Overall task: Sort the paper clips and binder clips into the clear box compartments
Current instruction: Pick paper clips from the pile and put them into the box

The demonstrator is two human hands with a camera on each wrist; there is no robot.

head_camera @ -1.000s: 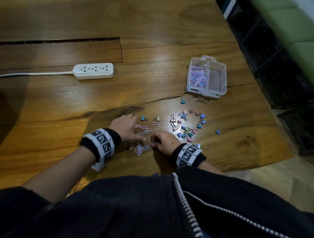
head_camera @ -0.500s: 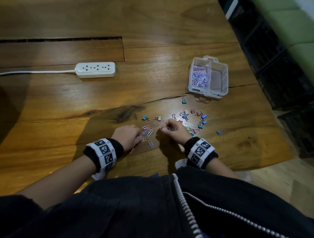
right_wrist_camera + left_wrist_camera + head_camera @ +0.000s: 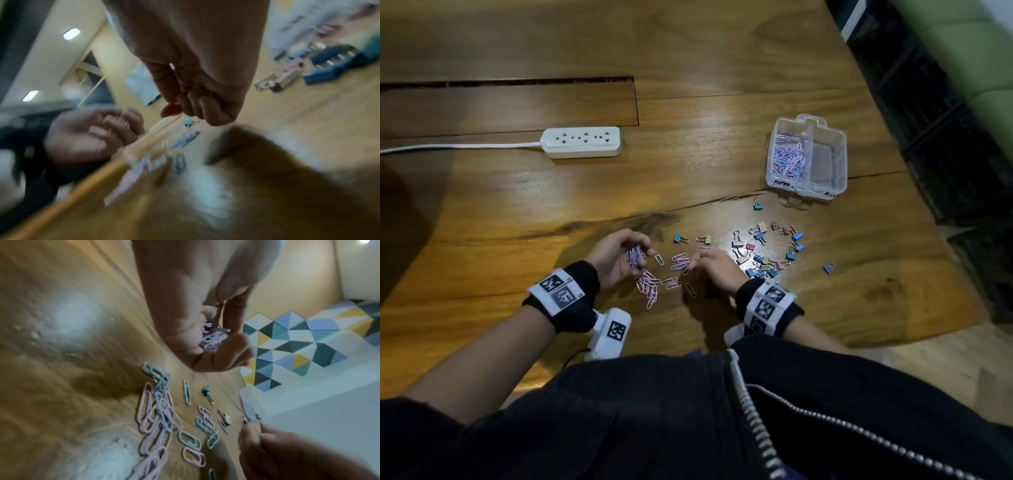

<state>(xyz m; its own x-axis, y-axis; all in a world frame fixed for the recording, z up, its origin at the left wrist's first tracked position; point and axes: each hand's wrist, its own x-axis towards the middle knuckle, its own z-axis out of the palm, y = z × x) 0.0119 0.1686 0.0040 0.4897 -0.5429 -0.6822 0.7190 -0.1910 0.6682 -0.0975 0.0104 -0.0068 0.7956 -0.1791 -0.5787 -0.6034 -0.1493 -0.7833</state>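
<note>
Head view: left hand (image 3: 616,257) raised just off the table (image 3: 517,212), palm turned inward, fingers curled round a bunch of pink and lilac paper clips (image 3: 635,257). More loose clips (image 3: 649,286) lie on the wood just below and right of that hand. Right hand (image 3: 714,269) sits just right of them, knuckles up, fingers curled; from the head view whether it holds anything cannot be told. Binder clips (image 3: 763,253) scattered beyond and right of the right hand. Box (image 3: 806,157) well beyond them, its left compartment holding paper clips, its right one showing only its floor. Power strip (image 3: 582,142) far beyond the left hand. Left wrist view adds what the head view hides: the bunch lies pressed between thumb and fingers (image 3: 213,337), and the right hand's fingertips (image 3: 252,430) pinch something thin and metallic. Right wrist view, heavily blurred, shows that hand fisted (image 3: 197,97), with a thin wire at the fingertips; what it is cannot be told. Against half a second ago: the left hand was flat on the clips, now lifted and gripping a bunch; the right hand has drawn slightly nearer the body.
</note>
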